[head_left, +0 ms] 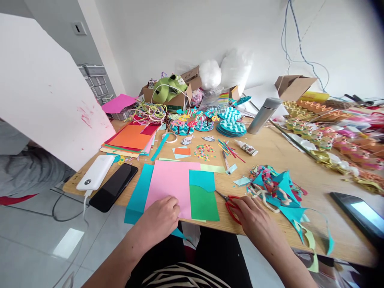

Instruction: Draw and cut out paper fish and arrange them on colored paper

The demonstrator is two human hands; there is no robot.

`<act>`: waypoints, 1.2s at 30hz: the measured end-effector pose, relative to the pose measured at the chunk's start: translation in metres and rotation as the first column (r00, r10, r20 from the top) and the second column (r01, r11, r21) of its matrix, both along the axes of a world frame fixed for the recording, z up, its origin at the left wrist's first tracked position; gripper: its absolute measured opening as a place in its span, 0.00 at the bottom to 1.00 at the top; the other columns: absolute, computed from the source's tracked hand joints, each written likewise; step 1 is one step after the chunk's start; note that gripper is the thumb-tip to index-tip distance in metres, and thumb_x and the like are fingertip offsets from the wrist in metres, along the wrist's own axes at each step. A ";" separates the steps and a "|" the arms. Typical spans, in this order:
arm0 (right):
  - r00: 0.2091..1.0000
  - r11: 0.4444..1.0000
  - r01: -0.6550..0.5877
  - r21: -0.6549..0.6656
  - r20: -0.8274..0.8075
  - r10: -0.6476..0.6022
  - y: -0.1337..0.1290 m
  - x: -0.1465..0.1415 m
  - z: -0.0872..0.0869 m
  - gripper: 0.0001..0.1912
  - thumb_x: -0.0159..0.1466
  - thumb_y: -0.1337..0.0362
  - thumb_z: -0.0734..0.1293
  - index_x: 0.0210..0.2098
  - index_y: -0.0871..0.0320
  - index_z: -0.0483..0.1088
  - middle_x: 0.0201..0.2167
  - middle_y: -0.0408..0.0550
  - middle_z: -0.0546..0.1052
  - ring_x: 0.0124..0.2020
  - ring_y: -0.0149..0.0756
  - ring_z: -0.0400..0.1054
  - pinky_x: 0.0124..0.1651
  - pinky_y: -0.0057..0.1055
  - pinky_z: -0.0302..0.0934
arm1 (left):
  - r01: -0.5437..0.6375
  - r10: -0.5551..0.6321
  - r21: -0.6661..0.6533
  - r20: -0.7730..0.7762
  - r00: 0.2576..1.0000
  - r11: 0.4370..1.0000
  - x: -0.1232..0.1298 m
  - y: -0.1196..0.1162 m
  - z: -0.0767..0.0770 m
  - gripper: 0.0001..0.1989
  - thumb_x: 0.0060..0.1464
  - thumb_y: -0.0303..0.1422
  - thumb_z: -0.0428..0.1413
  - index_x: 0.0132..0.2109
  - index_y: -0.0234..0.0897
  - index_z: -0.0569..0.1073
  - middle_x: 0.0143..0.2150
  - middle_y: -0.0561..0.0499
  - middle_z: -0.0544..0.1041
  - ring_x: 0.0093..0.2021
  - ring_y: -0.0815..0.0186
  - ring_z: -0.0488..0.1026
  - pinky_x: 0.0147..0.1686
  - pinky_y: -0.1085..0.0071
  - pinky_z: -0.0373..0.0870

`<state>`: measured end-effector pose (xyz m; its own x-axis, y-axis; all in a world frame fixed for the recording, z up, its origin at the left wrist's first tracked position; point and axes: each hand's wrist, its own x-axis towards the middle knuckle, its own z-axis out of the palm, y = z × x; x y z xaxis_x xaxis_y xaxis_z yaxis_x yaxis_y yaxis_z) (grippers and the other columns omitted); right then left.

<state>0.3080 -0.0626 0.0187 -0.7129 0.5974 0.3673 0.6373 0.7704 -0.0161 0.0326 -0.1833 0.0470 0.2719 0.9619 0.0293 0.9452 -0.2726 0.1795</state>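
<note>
My left hand [164, 215] rests with curled fingers on the lower edge of a pink paper sheet [172, 180]; whatever it may hold is hidden. At the table's front edge, my right hand [255, 214] has its fingers on the red handles of a pair of scissors [230, 206]. Their blades point left toward a green paper piece [205, 204]. That piece and a turquoise paper piece [201, 180] overlap the pink sheet's right side. A larger turquoise sheet [136, 202] shows from under its left side. Below my left hand, a turquoise strip [179, 233] hangs past the edge.
Paper scraps [283, 194] lie beyond my right hand, with a tablet-like device [358, 216] further right. A phone [114, 187] and white power bank [95, 173] lie left. Farther back are stacked coloured papers [129, 137], a glue bottle [246, 147] and a steel flask [264, 116].
</note>
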 end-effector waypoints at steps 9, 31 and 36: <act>0.966 0.992 0.021 -0.123 -0.253 -0.052 -0.021 -0.026 0.008 0.07 0.68 0.64 0.59 0.40 0.57 0.69 0.38 0.52 0.74 0.40 0.42 0.67 0.42 0.37 0.63 | 0.013 -0.018 -0.081 -0.061 0.998 0.997 -0.003 0.001 0.004 0.17 0.53 0.17 0.47 0.48 0.32 0.71 0.49 0.42 0.76 0.51 0.57 0.72 0.51 0.62 0.70; 0.767 0.337 -0.459 -0.822 -0.558 -0.317 0.006 -0.134 0.005 0.27 0.61 0.45 0.63 0.48 0.61 0.72 0.34 0.50 0.77 0.37 0.39 0.73 0.38 0.37 0.70 | -0.079 0.032 0.648 0.085 0.996 0.757 -0.011 -0.007 0.009 0.16 0.56 0.16 0.48 0.48 0.31 0.73 0.45 0.44 0.80 0.46 0.62 0.77 0.46 0.67 0.76; 0.810 0.412 -0.402 -0.817 -0.528 -0.256 0.006 -0.142 0.012 0.24 0.63 0.49 0.61 0.47 0.62 0.72 0.31 0.49 0.77 0.31 0.35 0.71 0.36 0.33 0.67 | -0.070 0.033 0.631 0.071 0.997 0.773 -0.014 -0.010 0.009 0.16 0.56 0.16 0.49 0.47 0.31 0.73 0.45 0.43 0.80 0.47 0.61 0.77 0.46 0.65 0.76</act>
<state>0.1656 -0.0566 0.0307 -0.6607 0.7501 -0.0274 0.1994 0.1403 -0.9698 0.0181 -0.1938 0.0560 0.2023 0.7338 0.6485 0.9555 -0.2931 0.0336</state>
